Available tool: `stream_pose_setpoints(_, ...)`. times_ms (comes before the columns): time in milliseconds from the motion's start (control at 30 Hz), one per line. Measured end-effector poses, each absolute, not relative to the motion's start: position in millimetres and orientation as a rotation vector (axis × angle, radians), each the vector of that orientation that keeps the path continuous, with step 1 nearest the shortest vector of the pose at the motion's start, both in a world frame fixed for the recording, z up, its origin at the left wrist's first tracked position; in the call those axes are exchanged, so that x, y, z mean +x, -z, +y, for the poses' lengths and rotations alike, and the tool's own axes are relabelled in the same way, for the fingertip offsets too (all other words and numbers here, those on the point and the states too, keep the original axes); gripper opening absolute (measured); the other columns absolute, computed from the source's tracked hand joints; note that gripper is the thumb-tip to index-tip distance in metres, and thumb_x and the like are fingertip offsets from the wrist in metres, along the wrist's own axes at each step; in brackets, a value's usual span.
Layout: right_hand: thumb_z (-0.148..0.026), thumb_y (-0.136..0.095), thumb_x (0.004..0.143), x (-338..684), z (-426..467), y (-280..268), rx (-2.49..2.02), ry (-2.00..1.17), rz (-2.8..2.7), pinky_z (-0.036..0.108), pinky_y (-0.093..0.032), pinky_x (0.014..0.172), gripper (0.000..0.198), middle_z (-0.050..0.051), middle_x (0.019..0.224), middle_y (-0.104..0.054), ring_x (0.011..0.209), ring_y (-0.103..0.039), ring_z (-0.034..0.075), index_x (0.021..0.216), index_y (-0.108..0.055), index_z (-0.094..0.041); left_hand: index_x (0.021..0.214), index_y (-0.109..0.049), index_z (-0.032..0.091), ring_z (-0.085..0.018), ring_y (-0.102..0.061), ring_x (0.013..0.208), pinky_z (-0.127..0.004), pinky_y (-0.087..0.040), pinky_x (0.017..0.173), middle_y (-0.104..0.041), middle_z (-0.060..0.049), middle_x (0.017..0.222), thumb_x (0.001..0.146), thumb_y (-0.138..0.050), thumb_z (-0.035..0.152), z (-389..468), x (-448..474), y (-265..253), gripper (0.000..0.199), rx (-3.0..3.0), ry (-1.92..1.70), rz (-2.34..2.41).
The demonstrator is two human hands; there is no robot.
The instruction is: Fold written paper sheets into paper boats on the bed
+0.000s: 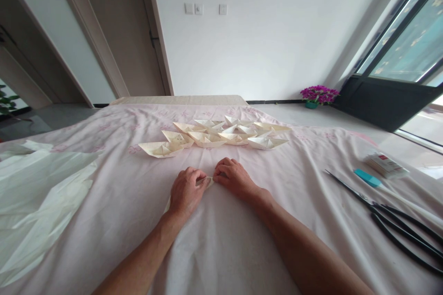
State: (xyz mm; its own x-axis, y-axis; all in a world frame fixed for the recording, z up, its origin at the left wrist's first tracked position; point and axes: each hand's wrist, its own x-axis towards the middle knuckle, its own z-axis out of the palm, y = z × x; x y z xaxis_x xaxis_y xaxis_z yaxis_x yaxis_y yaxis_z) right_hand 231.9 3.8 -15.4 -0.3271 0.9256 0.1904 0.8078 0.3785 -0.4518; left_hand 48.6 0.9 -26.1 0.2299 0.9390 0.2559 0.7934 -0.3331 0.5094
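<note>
"How many paper boats over there?"
"At least nine."
"And the grip?"
"The left hand pinches one piece of paper, nearer us; the right hand meets its tip, pinching or not, I can't tell."

The cloth is pale pink, printed with deeper pink flowers. The paper boats are cream, a few nearly white, one finely speckled; the held paper is cream too. The scissors have black handles, and the flat piece near them is turquoise. The blossoms are magenta, their pot teal, the door grey-brown, the wall white.
</note>
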Motion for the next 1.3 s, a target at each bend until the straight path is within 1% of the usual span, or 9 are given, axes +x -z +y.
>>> stream_pose_setpoints(100,-0.029,-0.058,0.088,229,1,15,-1.539,-0.330,-2.237,0.027,-0.034,0.083,0.012,0.002,0.102,-0.059,0.093,-0.050,0.015,0.086,-0.068,-0.022,0.081,-0.067,0.022,-0.017,-0.057,0.086,-0.027,-0.040,0.076,-0.064,-0.003,0.086,0.089,-0.052,0.032,3,50,27,0.020,2.267,-0.742,1.667)
stream_pose_setpoints(233,-0.032,-0.053,0.091,224,0,16,-1.605,-0.254,-2.213,0.028,-0.034,0.084,0.018,0.003,0.101,-0.058,0.092,-0.049,0.015,0.087,-0.066,-0.021,0.079,-0.065,0.022,-0.017,-0.057,0.083,-0.026,-0.038,0.072,-0.063,-0.003,0.084,0.088,-0.051,0.030,4,52,29,0.019,2.296,-0.711,1.744)
stream_pose_setpoints(400,-0.034,-0.053,0.091,219,-1,20,-1.658,-0.149,-2.182,0.029,-0.034,0.084,0.018,0.003,0.100,-0.055,0.092,-0.047,0.016,0.085,-0.063,-0.021,0.076,-0.064,0.023,-0.016,-0.057,0.080,-0.025,-0.036,0.068,-0.061,-0.002,0.085,0.087,-0.050,0.027,4,54,28,0.018,2.298,-0.688,1.793)
stream_pose_setpoints(533,-0.034,-0.055,0.089,216,-3,22,-1.690,-0.083,-2.155,0.029,-0.035,0.081,0.016,0.004,0.099,-0.054,0.090,-0.045,0.017,0.083,-0.060,-0.021,0.077,-0.063,0.023,-0.016,-0.057,0.081,-0.025,-0.036,0.067,-0.060,-0.003,0.088,0.086,-0.051,0.027,4,55,27,0.016,2.322,-0.666,1.828)
stream_pose_setpoints(700,-0.032,-0.058,0.086,214,-6,23,-1.705,-0.074,-2.108,0.029,-0.034,0.080,0.011,0.004,0.098,-0.053,0.092,-0.045,0.018,0.084,-0.059,-0.021,0.079,-0.061,0.021,-0.017,-0.056,0.083,-0.026,-0.037,0.069,-0.059,-0.003,0.086,0.086,-0.053,0.028,3,55,26,0.012,2.331,-0.648,1.832)
stream_pose_setpoints(1000,-0.028,-0.051,0.088,208,-7,24,-1.799,-0.087,-2.075,0.031,-0.032,0.079,0.008,0.004,0.098,-0.052,0.092,-0.042,0.020,0.086,-0.055,-0.022,0.084,-0.059,0.020,-0.016,-0.057,0.085,-0.025,-0.038,0.069,-0.060,-0.002,0.089,0.083,-0.062,0.031,10,52,28,0.011,2.292,-0.675,1.783)
stream_pose_setpoints(1067,-0.031,-0.050,0.089,205,-7,24,-1.833,-0.070,-2.056,0.033,-0.031,0.079,0.010,0.004,0.098,-0.051,0.092,-0.042,0.020,0.086,-0.055,-0.022,0.085,-0.059,0.020,-0.016,-0.057,0.085,-0.025,-0.038,0.069,-0.060,-0.001,0.089,0.083,-0.062,0.031,11,51,29,0.011,2.287,-0.678,1.775)
stream_pose_setpoints(1200,-0.044,-0.051,0.088,197,-7,25,-1.891,-0.032,-2.017,0.035,-0.030,0.081,0.022,0.006,0.099,-0.050,0.094,-0.041,0.023,0.086,-0.054,-0.022,0.088,-0.058,0.021,-0.016,-0.057,0.085,-0.025,-0.038,0.067,-0.060,-0.002,0.091,0.086,-0.059,0.032,12,51,32,0.011,2.295,-0.684,1.785)
stream_pose_setpoints(1300,-0.042,-0.050,0.089,194,-6,26,-1.921,-0.012,-2.029,0.036,-0.029,0.080,0.020,0.008,0.101,-0.050,0.095,-0.040,0.024,0.089,-0.054,-0.022,0.089,-0.057,0.021,-0.016,-0.057,0.086,-0.025,-0.038,0.068,-0.060,-0.002,0.092,0.087,-0.058,0.030,13,50,34,0.009,2.309,-0.696,1.772)
